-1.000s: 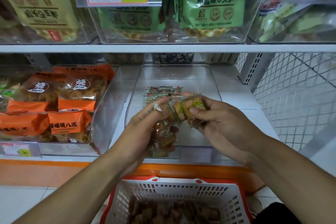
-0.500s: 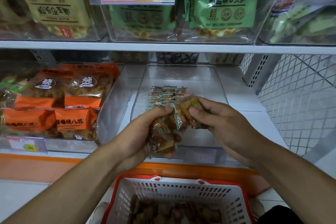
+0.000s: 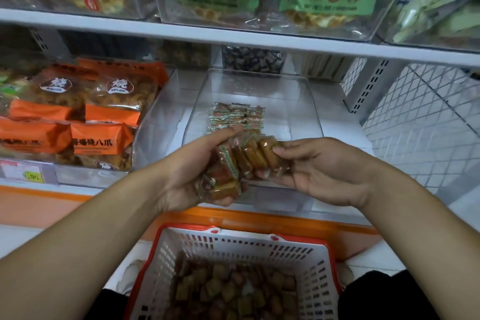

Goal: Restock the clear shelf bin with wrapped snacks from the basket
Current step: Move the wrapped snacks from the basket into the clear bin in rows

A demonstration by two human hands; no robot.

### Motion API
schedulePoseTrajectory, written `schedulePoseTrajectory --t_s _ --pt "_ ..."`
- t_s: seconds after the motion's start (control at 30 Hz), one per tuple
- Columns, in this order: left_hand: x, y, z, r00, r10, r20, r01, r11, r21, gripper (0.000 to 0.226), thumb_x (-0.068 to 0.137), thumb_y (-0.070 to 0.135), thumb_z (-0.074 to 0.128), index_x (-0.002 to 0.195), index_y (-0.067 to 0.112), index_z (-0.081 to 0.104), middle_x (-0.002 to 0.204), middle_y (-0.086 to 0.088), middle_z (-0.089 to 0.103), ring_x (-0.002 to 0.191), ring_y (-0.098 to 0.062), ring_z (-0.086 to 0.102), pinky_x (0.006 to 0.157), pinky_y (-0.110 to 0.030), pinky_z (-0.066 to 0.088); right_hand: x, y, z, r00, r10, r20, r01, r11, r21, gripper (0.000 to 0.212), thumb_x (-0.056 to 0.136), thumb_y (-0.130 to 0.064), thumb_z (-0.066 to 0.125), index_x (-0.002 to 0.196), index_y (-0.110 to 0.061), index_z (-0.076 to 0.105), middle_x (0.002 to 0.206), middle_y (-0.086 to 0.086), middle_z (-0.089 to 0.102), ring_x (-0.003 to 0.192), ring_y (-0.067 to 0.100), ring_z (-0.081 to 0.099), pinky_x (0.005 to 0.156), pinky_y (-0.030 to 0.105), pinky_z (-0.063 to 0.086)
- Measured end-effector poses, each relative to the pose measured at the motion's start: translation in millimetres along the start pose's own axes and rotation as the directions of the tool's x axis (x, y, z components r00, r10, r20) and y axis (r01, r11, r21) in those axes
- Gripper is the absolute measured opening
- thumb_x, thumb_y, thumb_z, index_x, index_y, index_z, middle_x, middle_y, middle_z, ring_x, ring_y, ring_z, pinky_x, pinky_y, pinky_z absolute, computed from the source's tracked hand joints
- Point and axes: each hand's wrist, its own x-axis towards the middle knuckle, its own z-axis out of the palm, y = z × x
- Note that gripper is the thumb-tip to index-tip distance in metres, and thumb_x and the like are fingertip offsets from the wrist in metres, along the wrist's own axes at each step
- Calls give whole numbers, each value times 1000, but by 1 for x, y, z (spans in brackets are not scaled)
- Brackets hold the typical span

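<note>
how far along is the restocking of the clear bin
Early. Done: one small stack of snacks lies in the clear bin. In hand: the left hand and right hand grip a bunch of snacks. Left: the basket holds many more.

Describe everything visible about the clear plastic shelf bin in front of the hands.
The clear plastic shelf bin is a transparent, open-topped rectangular tray on the white lower shelf, right of the bin of orange snack bags. It is mostly bare inside, with one small neat stack of green-and-red wrapped snacks on its floor. Neither hand visibly touches it.
</note>
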Motion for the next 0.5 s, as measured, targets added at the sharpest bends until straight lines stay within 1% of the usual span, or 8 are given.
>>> schedulePoseTrajectory --t_s 0.07,0.1,0.17,0.2,0.27,0.33,0.4,0.5 --pt "0 2 -1 1000 8 5 -8 1000 -13 55 89 64 61 113 17 78 95 -15 70 73 -27 69 44 -31 55 1 2 2 1000 8 -8 -7 996 91 34 83 1 53 112 9 68 117 21 69 104 31 70 96 40 55" --pt "-1 2 -1 1000 10 0 -10 1000 4 56 89 64 60 112 17 78 95 -15 70 73 -27 69 43 -30 55 2 4 2 1000 9 4 -9 996 84 36 85 -2 53 118 7 66 121 20 67 110 32 67 99 40 53" --pt "0 1 -1 1000 5 -22 -3 998 55 60 88 68 59 115 18 77 97 -16 70 80 -30 66 41 -30 55 3 8 3 999 10 31 -9 1000 -27 42 92 -9 53 132 2 60 135 21 61 124 36 59 108 42 47" --pt "1 1 -2 999 -4 -41 7 997 75 64 86 71 60 116 17 76 98 -17 69 85 -32 63 41 -30 54 4 10 3 999 8 41 -4 997 -80 43 94 -12 52 135 1 58 138 22 58 126 36 57 113 43 42" --pt "2 -1 -3 997 -23 -75 32 994 108 74 80 78 60 118 17 75 96 -16 69 94 -35 61 41 -29 53 6 11 3 998 3 56 4 992 -126 44 94 -13 53 135 2 57 137 23 59 121 36 58 116 45 38" --pt "4 -2 -5 996 -30 -82 39 992 119 77 77 82 61 118 17 76 98 -16 70 97 -35 62 42 -29 53 6 9 1 997 -7 75 16 991 -133 47 89 -7 55 134 5 56 136 24 59 120 36 58 114 45 41" --pt "4 -2 -7 995 -12 -99 23 994 103 71 74 81 65 105 19 81 98 -15 74 89 -32 69 44 -30 53 5 4 0 994 -1 112 17 990 -142 51 85 2 56 136 6 54 136 25 59 120 33 60 109 42 47" --pt "8 -1 -9 979 71 -191 -63 997 51 58 71 76 73 72 18 80 77 -10 73 64 -24 72 49 -33 55 9 -7 -4 989 -28 144 50 987 -150 57 79 13 56 136 4 56 130 25 63 114 32 66 101 42 52"
